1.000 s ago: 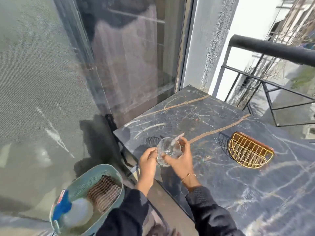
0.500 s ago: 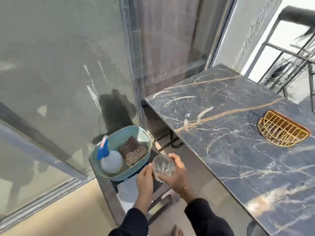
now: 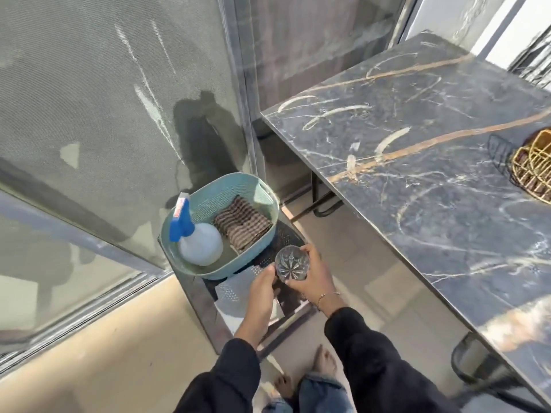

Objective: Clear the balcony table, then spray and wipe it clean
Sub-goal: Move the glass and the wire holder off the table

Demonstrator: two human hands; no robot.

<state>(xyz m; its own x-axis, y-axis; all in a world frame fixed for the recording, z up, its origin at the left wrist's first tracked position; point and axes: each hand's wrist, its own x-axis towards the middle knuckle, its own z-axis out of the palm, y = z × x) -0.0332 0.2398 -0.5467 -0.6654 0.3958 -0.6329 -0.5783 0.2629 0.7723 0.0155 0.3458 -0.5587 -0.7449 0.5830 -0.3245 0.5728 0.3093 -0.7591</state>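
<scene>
While the right hand (image 3: 313,275) curls its fingers around the cut glass (image 3: 291,263) above the low stand (image 3: 205,305), the left hand (image 3: 262,289) apparently touches its side, beside the teal basket (image 3: 262,192).

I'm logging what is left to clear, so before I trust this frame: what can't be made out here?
- Gold wire basket, head view: cut off by the right edge; its contents are unclear.
- Marble table: its far right part lies beyond the frame.
- Glass: the right hand covers its side, the left hand its base; whether it has landed is unclear.
- Spray bottle label: too small to read.
</scene>
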